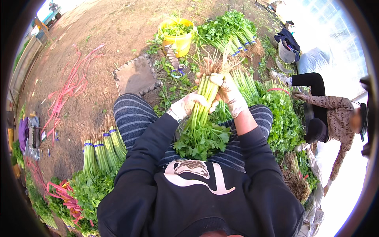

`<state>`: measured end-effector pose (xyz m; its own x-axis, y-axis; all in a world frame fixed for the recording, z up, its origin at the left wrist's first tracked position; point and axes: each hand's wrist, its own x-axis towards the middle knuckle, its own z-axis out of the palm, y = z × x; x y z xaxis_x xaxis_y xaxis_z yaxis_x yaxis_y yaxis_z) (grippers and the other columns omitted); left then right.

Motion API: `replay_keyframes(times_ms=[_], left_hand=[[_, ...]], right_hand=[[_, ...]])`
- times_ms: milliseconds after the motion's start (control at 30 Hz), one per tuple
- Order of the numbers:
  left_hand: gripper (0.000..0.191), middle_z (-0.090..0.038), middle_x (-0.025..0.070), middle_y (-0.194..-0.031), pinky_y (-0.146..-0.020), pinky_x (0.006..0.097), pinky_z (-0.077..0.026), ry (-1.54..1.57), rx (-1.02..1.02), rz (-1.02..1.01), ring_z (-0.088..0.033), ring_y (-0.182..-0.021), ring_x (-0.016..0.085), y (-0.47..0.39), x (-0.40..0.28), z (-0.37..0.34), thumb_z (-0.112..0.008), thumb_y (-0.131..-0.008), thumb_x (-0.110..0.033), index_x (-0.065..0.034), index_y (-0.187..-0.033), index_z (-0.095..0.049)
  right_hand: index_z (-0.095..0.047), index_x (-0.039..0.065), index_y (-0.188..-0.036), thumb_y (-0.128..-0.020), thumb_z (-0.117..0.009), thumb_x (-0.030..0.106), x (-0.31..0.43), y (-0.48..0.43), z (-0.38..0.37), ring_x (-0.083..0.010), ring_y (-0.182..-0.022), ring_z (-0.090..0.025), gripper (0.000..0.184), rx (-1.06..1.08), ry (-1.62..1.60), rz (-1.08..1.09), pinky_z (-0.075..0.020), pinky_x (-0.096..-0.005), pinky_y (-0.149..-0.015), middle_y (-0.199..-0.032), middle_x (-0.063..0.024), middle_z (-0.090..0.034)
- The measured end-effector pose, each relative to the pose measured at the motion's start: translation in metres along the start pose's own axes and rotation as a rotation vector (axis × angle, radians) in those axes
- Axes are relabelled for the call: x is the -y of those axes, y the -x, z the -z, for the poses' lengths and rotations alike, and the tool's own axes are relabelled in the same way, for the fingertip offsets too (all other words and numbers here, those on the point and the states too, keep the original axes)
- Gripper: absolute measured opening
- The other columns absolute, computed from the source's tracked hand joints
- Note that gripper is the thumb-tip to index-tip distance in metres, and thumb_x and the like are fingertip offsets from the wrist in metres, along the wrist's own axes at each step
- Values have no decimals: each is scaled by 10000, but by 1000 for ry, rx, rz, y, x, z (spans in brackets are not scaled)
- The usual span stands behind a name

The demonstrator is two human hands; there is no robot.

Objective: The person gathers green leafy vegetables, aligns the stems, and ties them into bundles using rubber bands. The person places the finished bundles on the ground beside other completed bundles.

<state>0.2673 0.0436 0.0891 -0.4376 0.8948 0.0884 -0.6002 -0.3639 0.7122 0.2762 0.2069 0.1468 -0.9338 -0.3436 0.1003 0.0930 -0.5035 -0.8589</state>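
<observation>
A bunch of celery (pixel 202 114) with thin green stalks hangs between my gloved hands over my lap. Its leaves (pixel 204 143) point down towards me, and its brown roots (pixel 211 65) face away. My left hand (pixel 187 104) is wrapped around the middle of the stalks from the left. Closer to the roots, my right hand (pixel 228 92) grips the same bunch from the right; some of its fingers are hidden behind the stalks. No band shows on this bunch.
Blue-banded celery bundles lie at left (pixel 100 151) and beyond my hands (pixel 234 38). Past my knees are a yellow bucket (pixel 179 46) holding greens, a blue ring-shaped item (pixel 177 73) and a flat mat (pixel 136 75). Loose celery (pixel 278 112) is heaped at right, near a seated person (pixel 337 118). Pink straps (pixel 69 89) litter the soil.
</observation>
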Motion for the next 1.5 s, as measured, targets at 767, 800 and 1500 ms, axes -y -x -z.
replay_keyframes(times_ms=[767,800,1500], left_hand=[[205,-622,165,-772,-646,378,-482,-1377,-1077,-709,-614,-704,333,-5,-3,-21,-504,-964,-202,-22,-951,-602],[184,-625,165,-780,-645,375,-482,-1378,-1068,-693,-613,-696,329,-5,-5,-21,-520,-955,-190,-28,-961,-609],[368,-666,193,-1019,-837,360,-497,-1370,-674,-366,-647,-928,341,6,-29,3,-495,-963,-310,-1,-1106,-636]], right_hand=[[-620,-5,-1067,-760,-781,55,-17,-4,-2,-120,-823,-659,351,-242,190,75,-517,-249,-775,-933,-53,-694],[-625,4,-1068,-755,-786,58,-18,-4,-4,-111,-824,-655,355,-244,162,113,-517,-251,-774,-938,-50,-693],[-549,6,-1181,-797,-709,41,-20,-11,1,-186,-950,-645,418,-207,170,117,-518,-318,-870,-1032,-101,-666]])
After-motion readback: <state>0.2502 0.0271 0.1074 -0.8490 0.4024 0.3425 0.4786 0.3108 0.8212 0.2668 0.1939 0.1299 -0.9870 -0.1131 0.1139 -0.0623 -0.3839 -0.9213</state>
